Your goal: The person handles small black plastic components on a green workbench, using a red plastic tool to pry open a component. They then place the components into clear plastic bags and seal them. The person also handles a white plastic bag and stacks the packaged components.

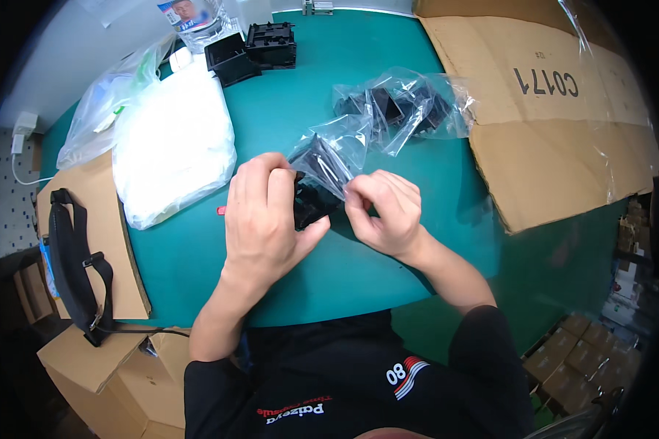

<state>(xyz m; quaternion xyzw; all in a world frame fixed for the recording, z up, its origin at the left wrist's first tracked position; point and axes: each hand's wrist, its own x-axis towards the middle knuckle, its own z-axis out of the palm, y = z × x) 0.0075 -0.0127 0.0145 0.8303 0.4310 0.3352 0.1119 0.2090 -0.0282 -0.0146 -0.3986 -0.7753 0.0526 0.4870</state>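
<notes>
Near the middle of the green table, a black plastic part [312,205] sits partly inside a clear plastic bag [337,150]. My left hand [260,216] is wrapped round the part from its left side, thumb along the near edge. Pinched between the thumb and fingers of my right hand [384,208] is the edge of the bag, at the part's right. Just beyond lie more black parts [388,106] in clear bags. A small red thing [221,211] shows beside my left hand; its kind is not clear.
Two black plastic housings [271,45] stand at the back. A stack of white plastic bags [174,143] lies on the left, near a black waist bag [77,256] on cardboard. An open cardboard box [549,124] takes up the right; another box [124,373] stands below the table's left edge.
</notes>
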